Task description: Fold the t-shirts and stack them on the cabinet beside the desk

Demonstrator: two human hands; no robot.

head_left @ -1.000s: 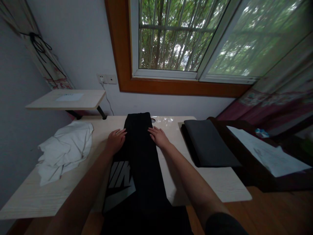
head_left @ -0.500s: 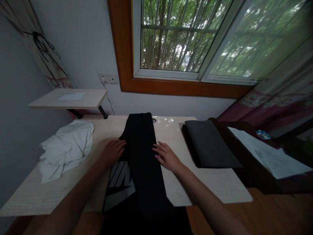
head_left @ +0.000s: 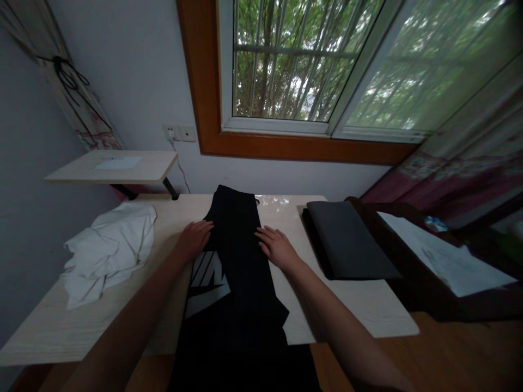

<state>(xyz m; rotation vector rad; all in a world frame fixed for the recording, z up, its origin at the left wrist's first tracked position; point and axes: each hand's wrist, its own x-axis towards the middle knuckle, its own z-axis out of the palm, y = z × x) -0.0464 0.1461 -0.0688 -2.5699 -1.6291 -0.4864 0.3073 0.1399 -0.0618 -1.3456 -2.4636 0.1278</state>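
Observation:
A long black garment (head_left: pixel 241 256), which looks like folded trousers, lies lengthwise on the pale wooden table (head_left: pixel 102 321). Large grey-white print shows on its left side. On its left edge rests my left hand (head_left: pixel 196 238), fingers stretched out flat over the cloth. My right hand (head_left: pixel 278 246) lies across from it, fingertips touching the right edge, fingers extended and slightly apart. Neither hand grips the cloth. Below the hands, a corner of the garment juts out to the right near the table's front edge.
A crumpled white cloth (head_left: pixel 114 234) lies at the left, below a small raised shelf (head_left: pixel 122 169) with a paper on it. To the right sits a dark grey folded item (head_left: pixel 351 237). Beyond the table's right side is a white sheet (head_left: pixel 441 256) on a dark surface.
Both hands and the garment have shifted slightly away from me. The garment's far end is now tilted, and a corner sticks out at its lower right.

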